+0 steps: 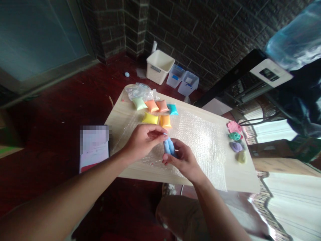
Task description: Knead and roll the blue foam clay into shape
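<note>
A piece of light blue modelling clay (169, 146) is held above the table, between my two hands. My left hand (147, 138) pinches its upper end with thumb and fingers. Around its lower right side my right hand (181, 156) is closed, thumb in front and fingers behind. The clay looks like two rolls side by side. Just beyond lie small pillow-shaped packs: a yellow pack (150, 117), a yellow-orange pack (165, 121), a pale green pack (139, 103), an orange pack (151, 105), a salmon pack (163, 106) and a turquoise pack (172, 109).
Bubble wrap (200, 140) covers the middle of the wooden table (240, 177). Clear plastic bags (141, 91) lie at its far left corner. Pink clay (234, 127), green clay (235, 136), purple clay (236, 146) and olive clay (242, 156) sit at the right edge. A white bin (160, 65) stands on the floor.
</note>
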Demonstrator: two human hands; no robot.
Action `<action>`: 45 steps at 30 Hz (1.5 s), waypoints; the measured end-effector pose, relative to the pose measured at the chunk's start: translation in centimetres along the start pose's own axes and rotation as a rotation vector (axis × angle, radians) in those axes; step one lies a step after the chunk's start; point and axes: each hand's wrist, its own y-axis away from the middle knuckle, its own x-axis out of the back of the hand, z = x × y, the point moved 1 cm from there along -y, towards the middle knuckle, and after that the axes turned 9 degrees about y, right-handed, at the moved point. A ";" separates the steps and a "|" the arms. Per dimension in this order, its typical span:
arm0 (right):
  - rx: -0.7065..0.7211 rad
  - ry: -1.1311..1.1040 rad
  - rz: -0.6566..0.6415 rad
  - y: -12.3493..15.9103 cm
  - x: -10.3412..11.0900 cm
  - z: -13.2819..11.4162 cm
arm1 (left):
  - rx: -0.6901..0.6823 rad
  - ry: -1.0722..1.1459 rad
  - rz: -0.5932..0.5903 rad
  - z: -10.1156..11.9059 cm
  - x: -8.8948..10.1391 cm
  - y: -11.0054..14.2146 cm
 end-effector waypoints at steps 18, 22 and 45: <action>0.091 0.084 0.126 0.3 -0.4 -0.2 | 0.304 0.347 0.047 0.0 -0.7 0.2; 0.113 -0.012 0.144 0.3 -0.4 -0.1 | 0.294 0.307 0.022 -0.4 -0.8 0.3; -0.145 -0.389 -0.058 -0.1 -1.5 0.2 | 0.326 0.139 -0.151 -0.5 -1.5 1.3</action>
